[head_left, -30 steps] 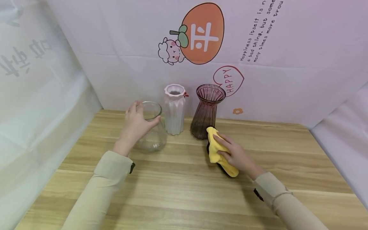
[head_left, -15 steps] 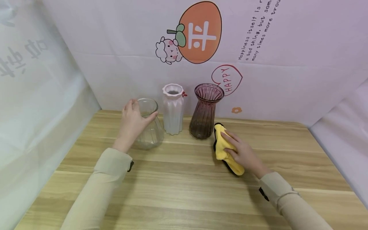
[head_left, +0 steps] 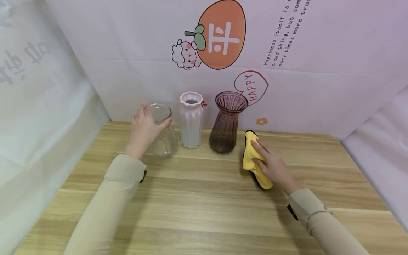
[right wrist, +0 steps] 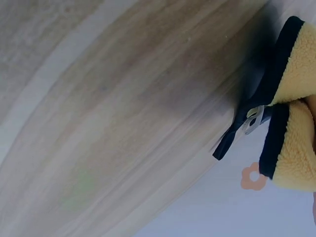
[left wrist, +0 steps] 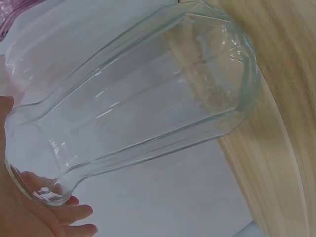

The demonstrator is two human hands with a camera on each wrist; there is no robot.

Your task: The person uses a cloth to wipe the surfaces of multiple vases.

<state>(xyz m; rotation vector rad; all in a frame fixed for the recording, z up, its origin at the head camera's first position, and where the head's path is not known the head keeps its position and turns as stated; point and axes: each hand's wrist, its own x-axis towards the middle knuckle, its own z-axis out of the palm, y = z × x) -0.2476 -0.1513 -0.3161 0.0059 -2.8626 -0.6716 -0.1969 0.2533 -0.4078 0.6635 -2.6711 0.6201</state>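
In the head view, my left hand point(head_left: 143, 129) grips a clear glass vase point(head_left: 165, 143) round its neck, thumb on the near right side. The left wrist view shows the faceted vase point(left wrist: 148, 94) with its base near the wood; whether it touches cannot be told. My right hand point(head_left: 275, 165) holds a yellow cloth point(head_left: 253, 156) with a black edge, a little right of a purple-brown ribbed glass vase point(head_left: 224, 131). A hanging loop and metal eyelet show on the cloth point(right wrist: 296, 148) in the right wrist view. Between the two glass vases stands a white fluted vase point(head_left: 191, 124).
The wooden table point(head_left: 197, 212) runs back to a white printed cloth backdrop point(head_left: 134, 78), close behind the vases. White cloth also hangs at the left point(head_left: 41, 117) and right sides.
My left hand has moved the clear vase back and slightly left. The yellow cloth in my right hand has moved right and back, away from the purple-brown vase. The other vases stay put.
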